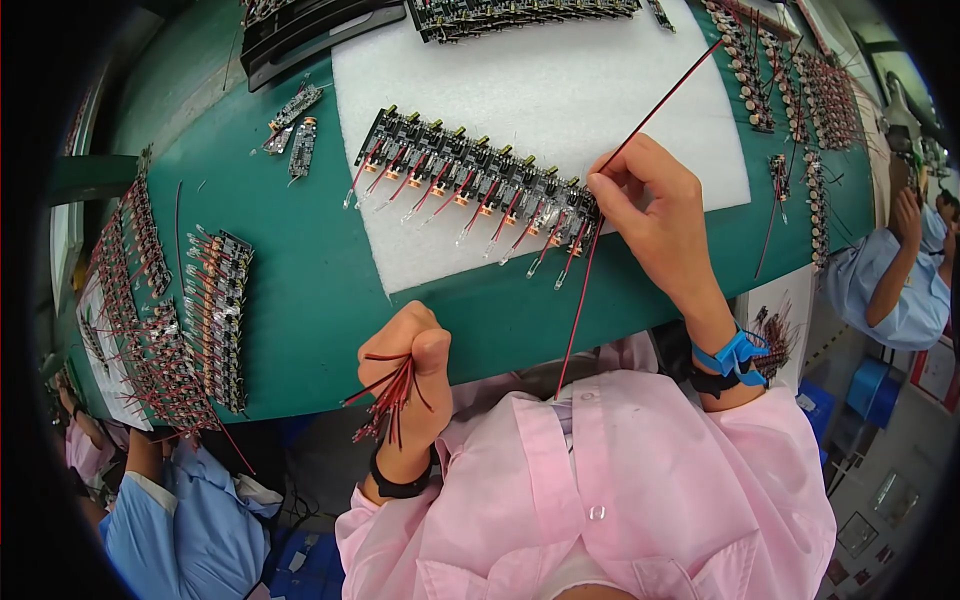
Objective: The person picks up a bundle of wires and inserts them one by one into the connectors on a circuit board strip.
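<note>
A slanting row of small circuit boards [470,178] lies on a white foam sheet [660,110], with short red and black leads and clear LEDs along its near edge. Over the right end of this row, my right hand [655,205] pinches a long red and black wire [660,103]. One end of the wire points up to the far right; the other runs down toward my chest. My left hand [408,340] is closed in front of the table's near edge, gripping a bundle of red and black wires [392,400] whose ends fan out below the fist.
More wired boards [225,315] lie at the left on the green table [310,350]. Three loose boards [303,148] sit left of the foam. Further board rows [830,100] line the right side, and a black tray [310,40] stands at the back. Co-workers in blue [885,280] sit on both sides.
</note>
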Demonstrator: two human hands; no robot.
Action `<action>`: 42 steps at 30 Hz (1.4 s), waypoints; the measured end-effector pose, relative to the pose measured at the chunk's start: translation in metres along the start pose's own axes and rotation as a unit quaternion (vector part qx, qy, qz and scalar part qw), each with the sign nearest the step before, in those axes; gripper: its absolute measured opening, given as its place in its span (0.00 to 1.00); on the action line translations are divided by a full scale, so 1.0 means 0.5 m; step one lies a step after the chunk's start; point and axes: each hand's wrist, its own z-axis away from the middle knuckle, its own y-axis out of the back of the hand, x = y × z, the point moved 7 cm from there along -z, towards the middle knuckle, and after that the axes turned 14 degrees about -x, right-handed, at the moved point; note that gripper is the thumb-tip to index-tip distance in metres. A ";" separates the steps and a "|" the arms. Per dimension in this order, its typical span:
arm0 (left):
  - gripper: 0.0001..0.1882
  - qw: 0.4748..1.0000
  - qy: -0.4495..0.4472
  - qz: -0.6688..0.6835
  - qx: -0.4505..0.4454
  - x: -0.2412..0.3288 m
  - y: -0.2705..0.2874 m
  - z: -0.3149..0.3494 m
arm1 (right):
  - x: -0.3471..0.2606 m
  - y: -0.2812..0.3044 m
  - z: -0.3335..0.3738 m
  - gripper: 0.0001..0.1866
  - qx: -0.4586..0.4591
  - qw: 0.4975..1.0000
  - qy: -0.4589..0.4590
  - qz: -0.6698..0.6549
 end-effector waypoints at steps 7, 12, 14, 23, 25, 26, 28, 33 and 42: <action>0.21 1.000 -0.002 -0.007 0.002 0.001 0.001 -0.001 | -0.013 0.002 0.006 0.01 0.028 0.995 0.043 0.081; 0.23 1.000 0.014 -0.014 -0.003 -0.001 0.003 -0.001 | -0.022 -0.002 0.009 0.03 0.042 0.989 0.065 0.125; 0.23 1.000 0.019 -0.017 -0.003 -0.001 0.005 -0.001 | -0.027 -0.003 0.010 0.03 0.043 0.987 0.072 0.136; 0.22 0.999 -0.011 0.046 0.018 -0.001 0.003 0.000 | -0.052 -0.007 0.023 0.08 0.036 0.967 0.147 0.204; 0.22 0.993 -0.030 0.105 0.036 -0.001 0.008 -0.001 | -0.059 -0.009 0.026 0.08 0.022 0.965 0.151 0.213; 0.22 0.993 -0.031 0.105 0.038 0.000 0.011 -0.002 | -0.063 -0.007 0.028 0.08 0.022 0.965 0.153 0.212; 0.20 0.990 -0.016 0.138 0.038 -0.004 0.013 -0.002 | -0.075 -0.011 0.031 0.07 0.004 0.954 0.159 0.253; 0.17 0.949 0.051 0.300 0.078 -0.010 0.025 -0.009 | -0.091 -0.015 0.032 0.07 -0.031 0.943 0.144 0.297; 0.15 0.820 0.041 0.571 -0.018 0.021 -0.021 -0.080 | -0.136 0.019 0.020 0.04 -0.010 0.994 0.102 -0.030</action>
